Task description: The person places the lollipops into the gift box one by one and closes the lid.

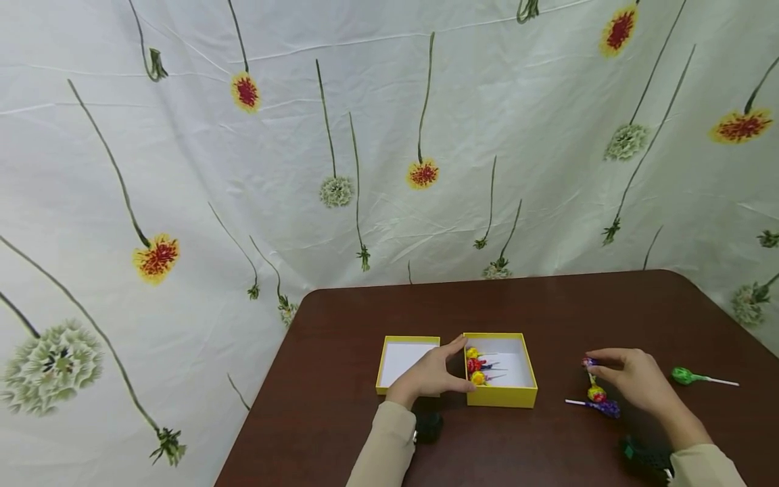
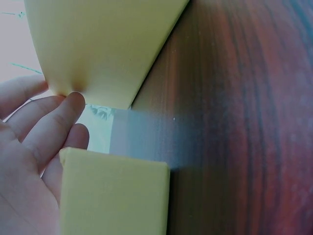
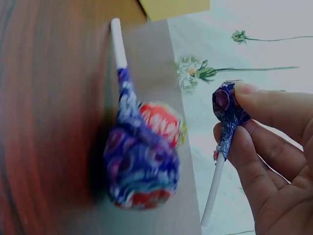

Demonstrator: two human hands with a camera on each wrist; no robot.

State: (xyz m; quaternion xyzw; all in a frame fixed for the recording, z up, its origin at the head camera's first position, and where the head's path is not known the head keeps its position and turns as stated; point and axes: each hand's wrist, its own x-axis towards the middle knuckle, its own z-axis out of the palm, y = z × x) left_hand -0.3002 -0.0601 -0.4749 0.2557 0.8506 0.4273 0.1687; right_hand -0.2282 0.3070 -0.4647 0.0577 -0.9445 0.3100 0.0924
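Note:
My right hand [image 1: 639, 379] pinches a purple-wrapped lollipop [image 3: 227, 105] by its head between thumb and fingers, its white stick pointing down. Below it on the table lie a second purple lollipop [image 1: 602, 408] and a red-and-yellow one [image 1: 597, 393], partly overlapping in the right wrist view. My left hand [image 1: 429, 372] rests against the left side of a yellow box [image 1: 502, 397], thumb by the near corner and fingers by the far one. In the left wrist view its fingertips [image 2: 75, 100] touch the box wall. Several lollipops, yellow [image 1: 479, 377] and red [image 1: 475, 365] among them, lie inside along the left.
Left of the box, partly behind my left hand, sits its yellow-rimmed lid [image 1: 404, 362], white inside facing up. A green lollipop [image 1: 684, 375] lies to the right of my right hand. A flower-print cloth [image 1: 389, 135] hangs behind the dark wooden table [image 1: 341, 325].

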